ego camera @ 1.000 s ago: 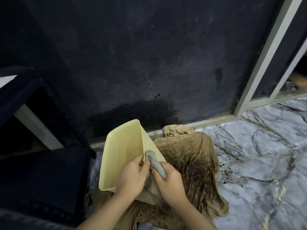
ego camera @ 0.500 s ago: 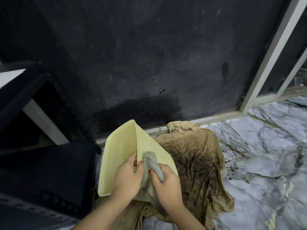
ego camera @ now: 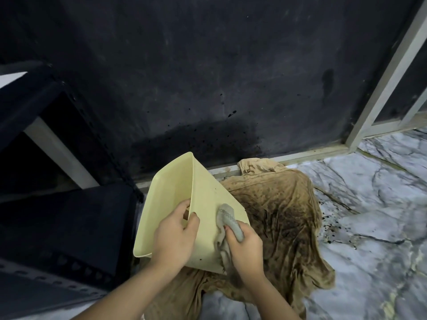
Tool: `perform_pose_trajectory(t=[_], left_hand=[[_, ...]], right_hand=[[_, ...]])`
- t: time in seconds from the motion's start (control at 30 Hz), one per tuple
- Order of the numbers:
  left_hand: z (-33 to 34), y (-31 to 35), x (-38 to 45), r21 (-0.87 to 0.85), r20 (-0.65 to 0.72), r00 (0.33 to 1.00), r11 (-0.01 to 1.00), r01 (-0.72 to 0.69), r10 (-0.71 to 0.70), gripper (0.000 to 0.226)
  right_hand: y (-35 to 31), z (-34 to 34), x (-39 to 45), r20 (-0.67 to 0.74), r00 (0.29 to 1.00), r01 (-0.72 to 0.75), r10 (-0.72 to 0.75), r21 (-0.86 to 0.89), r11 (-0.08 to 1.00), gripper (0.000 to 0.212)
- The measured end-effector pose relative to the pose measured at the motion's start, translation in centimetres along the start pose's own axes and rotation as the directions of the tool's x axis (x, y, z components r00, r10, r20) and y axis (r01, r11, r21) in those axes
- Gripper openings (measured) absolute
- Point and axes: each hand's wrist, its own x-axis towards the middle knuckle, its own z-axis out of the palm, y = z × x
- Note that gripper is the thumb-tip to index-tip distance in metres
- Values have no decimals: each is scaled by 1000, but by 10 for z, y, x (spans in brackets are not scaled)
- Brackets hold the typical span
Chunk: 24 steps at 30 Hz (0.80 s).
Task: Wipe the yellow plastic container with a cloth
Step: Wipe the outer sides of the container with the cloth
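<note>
The container is pale yellow with a few dark specks; the cloth is grey, seemingly dotted. A tan rag is blotched black, on white floor veined grey.

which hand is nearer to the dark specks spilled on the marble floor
Right. The right hand, gripping the grey cloth against the yellow plastic container, sits closer to the specks; the left hand grips the container's rim farther left.

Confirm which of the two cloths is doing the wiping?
The small grey cloth, gripped by the right hand against the yellow container. The large stained brown cloth just lies on the floor underneath.
</note>
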Motion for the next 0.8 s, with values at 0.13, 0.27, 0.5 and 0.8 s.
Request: perform_pose_trajectory(t=[0.13,0.27,0.5,0.8], left_hand=[[-2,-3,2,-11,-8,1000,1000,6,-6,27],[-1,-4,0,-17,20,1000,1000,6,-6,28],[-1,0,-1,-19,22,1000,1000,21,-20,39],[-3,-2,5,34,-3,1000,999,5,-5,20]], right_hand=[[22,-5,13,-9,999,-52,52,-33,998,24],[46,-14,22,-21,989,-145,143,-80,986,22],[77,-24,21,-40,944,-329,328,-29,944,22],[-8,11,-7,-92,986,-134,138,52,990,28]])
